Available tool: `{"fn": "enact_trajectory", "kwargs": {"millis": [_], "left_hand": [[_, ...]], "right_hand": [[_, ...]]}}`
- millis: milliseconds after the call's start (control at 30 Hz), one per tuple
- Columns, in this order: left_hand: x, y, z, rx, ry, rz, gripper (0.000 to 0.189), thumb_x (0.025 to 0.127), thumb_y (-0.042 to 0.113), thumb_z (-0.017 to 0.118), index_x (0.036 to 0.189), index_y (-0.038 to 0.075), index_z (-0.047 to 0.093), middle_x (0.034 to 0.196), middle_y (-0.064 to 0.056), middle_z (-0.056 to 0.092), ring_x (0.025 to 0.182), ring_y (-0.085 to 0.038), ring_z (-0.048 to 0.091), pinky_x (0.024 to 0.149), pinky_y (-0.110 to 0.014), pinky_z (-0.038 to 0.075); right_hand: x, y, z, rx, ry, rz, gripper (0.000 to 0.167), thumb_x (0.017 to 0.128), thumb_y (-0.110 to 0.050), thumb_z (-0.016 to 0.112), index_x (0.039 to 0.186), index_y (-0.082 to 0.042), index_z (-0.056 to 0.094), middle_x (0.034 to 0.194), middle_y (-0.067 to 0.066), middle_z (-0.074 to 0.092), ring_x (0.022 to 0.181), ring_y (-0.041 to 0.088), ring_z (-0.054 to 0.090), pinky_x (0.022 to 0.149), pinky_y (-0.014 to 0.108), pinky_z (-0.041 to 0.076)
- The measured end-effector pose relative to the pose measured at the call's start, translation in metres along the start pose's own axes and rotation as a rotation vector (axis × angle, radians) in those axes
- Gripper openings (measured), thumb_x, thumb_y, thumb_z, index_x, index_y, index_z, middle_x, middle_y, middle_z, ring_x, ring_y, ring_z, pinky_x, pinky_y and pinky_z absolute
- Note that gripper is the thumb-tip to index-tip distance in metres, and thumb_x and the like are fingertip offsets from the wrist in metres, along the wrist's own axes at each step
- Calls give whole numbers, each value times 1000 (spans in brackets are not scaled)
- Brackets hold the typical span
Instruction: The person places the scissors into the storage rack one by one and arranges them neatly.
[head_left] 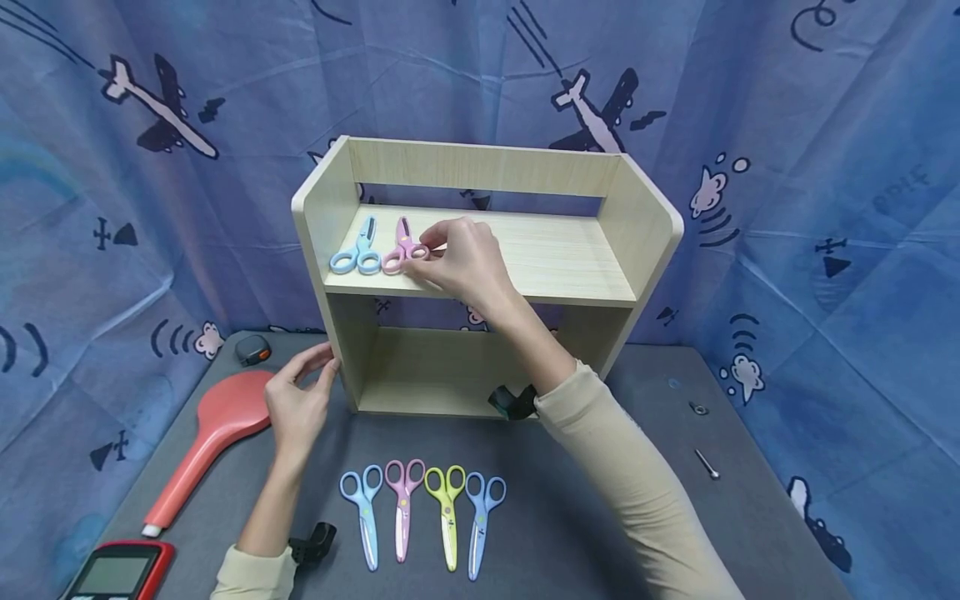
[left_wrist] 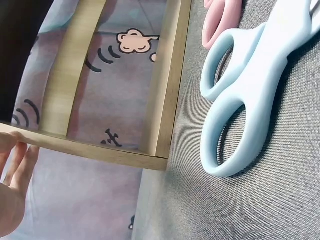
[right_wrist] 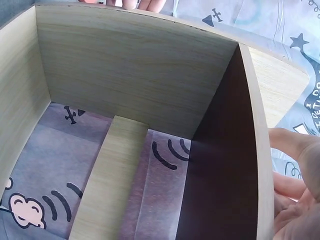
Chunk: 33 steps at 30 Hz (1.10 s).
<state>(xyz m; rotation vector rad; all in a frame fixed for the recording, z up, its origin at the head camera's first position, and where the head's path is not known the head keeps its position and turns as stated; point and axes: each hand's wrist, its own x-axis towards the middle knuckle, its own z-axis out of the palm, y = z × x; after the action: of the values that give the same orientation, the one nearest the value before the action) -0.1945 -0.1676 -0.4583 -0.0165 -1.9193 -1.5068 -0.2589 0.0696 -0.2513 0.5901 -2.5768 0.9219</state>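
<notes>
In the head view my right hand (head_left: 468,262) pinches the handle of a pair of pink scissors (head_left: 403,242) lying on the upper board of a pale wooden shelf (head_left: 547,250). Blue scissors (head_left: 365,250) lie just left of them, blades pointing back. My left hand (head_left: 300,396) touches the shelf's left side panel (head_left: 330,275) from outside with its fingertips. In front of the shelf lies a row of scissors on the table: blue (head_left: 363,512), pink (head_left: 403,504), yellow (head_left: 447,512) and another blue pair (head_left: 480,521), handles towards the shelf.
A red paddle-shaped thing (head_left: 213,433) lies at left, near a small black-and-orange object (head_left: 252,350). A red-framed device with a screen (head_left: 120,571) sits front left. A metal bolt (head_left: 707,464) and a small ring (head_left: 698,408) lie at right. Blue printed cloth (head_left: 465,75) hangs behind.
</notes>
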Motion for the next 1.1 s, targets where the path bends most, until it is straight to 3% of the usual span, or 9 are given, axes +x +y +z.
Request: {"fn": "enact_trajectory", "kwargs": {"millis": [400,600,1100], "left_hand": [[-1,1,0,-2,-5,-1,25,94,-3,81,119,3,82,111,-19,83,94,8,72,81,-4,56],[-1,1,0,0,-7,3,25,94,-2,81,119,4,82,111,-18,83,95,4,74,80,-6,57],[0,0,0,-8,0,9,25,94,-3,81,118,2,82,109,-21,83,92,15,70,79,-5,57]], "right_hand": [[-7,-3,2,-71,22,-19,39,88,-39,92,106,-5,85,95,6,84,85,17,70,79,32,53],[-10,1,4,-68,41,-44,38,86,-44,93,97,-9,85,84,3,81,77,14,63,76,30,49],[-16,-2,8,-79,68,-76,33,89,-39,92,91,-7,84,74,3,72,70,13,52,68,25,37]]}}
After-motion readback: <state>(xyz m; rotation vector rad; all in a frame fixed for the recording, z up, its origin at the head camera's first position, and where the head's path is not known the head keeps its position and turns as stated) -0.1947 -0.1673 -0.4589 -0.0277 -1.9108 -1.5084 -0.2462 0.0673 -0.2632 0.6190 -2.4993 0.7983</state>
